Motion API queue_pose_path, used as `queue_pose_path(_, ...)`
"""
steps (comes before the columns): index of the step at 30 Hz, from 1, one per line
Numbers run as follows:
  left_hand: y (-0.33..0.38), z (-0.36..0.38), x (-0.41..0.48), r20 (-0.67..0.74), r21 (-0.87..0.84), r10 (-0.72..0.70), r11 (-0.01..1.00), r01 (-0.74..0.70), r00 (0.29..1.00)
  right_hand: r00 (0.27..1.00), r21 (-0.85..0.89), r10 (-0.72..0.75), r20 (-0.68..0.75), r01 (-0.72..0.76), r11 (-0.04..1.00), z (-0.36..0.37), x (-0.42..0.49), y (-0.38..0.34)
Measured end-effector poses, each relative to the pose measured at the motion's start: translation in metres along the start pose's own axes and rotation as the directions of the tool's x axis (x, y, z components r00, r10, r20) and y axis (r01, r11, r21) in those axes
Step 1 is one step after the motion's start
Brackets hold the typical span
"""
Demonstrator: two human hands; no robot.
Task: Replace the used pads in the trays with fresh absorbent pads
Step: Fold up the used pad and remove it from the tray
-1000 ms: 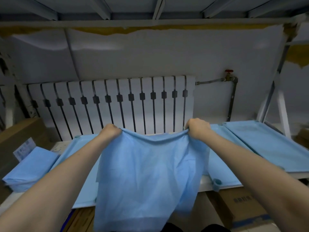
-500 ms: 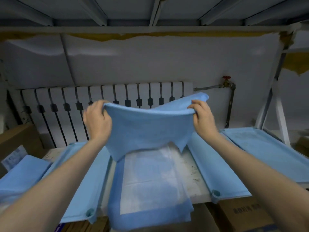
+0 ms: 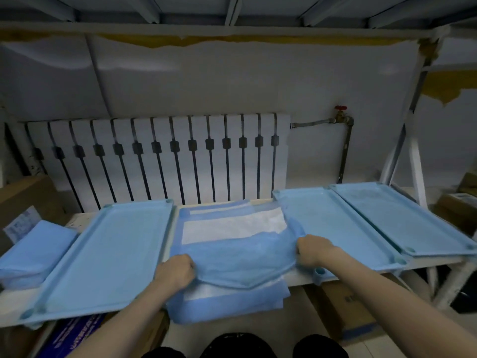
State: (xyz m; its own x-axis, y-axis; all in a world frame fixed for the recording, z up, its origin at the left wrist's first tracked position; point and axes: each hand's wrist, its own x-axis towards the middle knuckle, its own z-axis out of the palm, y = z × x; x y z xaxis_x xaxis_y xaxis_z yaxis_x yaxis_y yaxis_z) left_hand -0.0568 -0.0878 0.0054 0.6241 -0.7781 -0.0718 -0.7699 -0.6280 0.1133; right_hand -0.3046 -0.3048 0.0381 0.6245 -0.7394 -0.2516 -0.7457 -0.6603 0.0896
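A white shelf board (image 3: 299, 279) carries a light-blue rectangular plastic tray (image 3: 103, 254) just outside the left hand (image 3: 175, 273) and two matching trays (image 3: 335, 228) outside the right hand (image 3: 312, 250), all with their long axes running away from the person. Between the hands, and stretching ahead of them toward the wall, lies an opened blue-bordered absorbent pad with a white centre (image 3: 232, 224), its near end hanging over the shelf edge below the wrists (whether a tray sits under it I cannot tell). Over its near half is a folded thin blue pad (image 3: 242, 257), spanned crosswise from hand to hand. The left hand's fingers are curled tight on that pad's left edge; the right hand grips the right edge, slightly farther forward. The fold's long axis thus runs hand to hand, across the opened pad's length, so the coming move probably means spreading it forward, away from both hands equally.
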Motion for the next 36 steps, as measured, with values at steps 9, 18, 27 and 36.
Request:
queue_pose_path(9, 0.009, -0.007, 0.027, 0.091, -0.072, 0.04, 0.997, -0.033, 0.995, 0.958, -0.169, -0.184, -0.218, 0.149, 0.974, 0.008, 0.029, -0.041)
queue_pose_path(18, 0.013, 0.009, 0.068, 0.204, -0.046, 0.054, 0.998, -0.045, 0.977, 0.974, 0.15, -0.166, -0.155, 0.189, 0.97, 0.034, 0.087, -0.04)
queue_pose_path(27, 0.013, 0.012, 0.099, 0.278, -0.063, 0.024, 0.998, -0.007, 0.96, 0.989, 0.145, -0.147, 0.009, 0.144, 0.979, 0.037, 0.137, -0.017)
queue_pose_path(36, 0.025, -0.032, 0.083, 0.248, 0.015, -0.061, 0.998, 0.059, 0.967, 0.937, 0.263, -0.033, -0.349, 0.131, 0.956, 0.037, 0.107, -0.017)
